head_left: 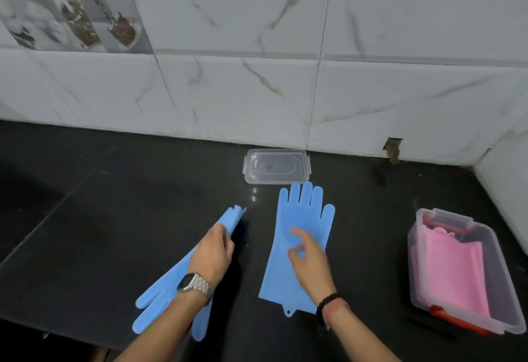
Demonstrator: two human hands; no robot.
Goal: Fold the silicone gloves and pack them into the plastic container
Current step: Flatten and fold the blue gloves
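Note:
Two blue silicone gloves lie on the black counter. The right glove (303, 218) lies flat, fingers pointing to the wall, cuff toward me. My right hand (307, 256) hovers over its palm with fingers spread, holding nothing. The left glove (164, 290) lies slanted, fingers toward me, and my left hand (213, 253) grips it near the cuff end (234, 216), which is lifted. A clear plastic container (420, 276) with red clips stands at the right and holds folded pink gloves (451, 273).
A clear plastic lid (251, 173) lies flat near the wall, just beyond the right glove's fingertips. White marble tiles form the back wall and a corner at the far right. The counter's front edge runs below my forearms.

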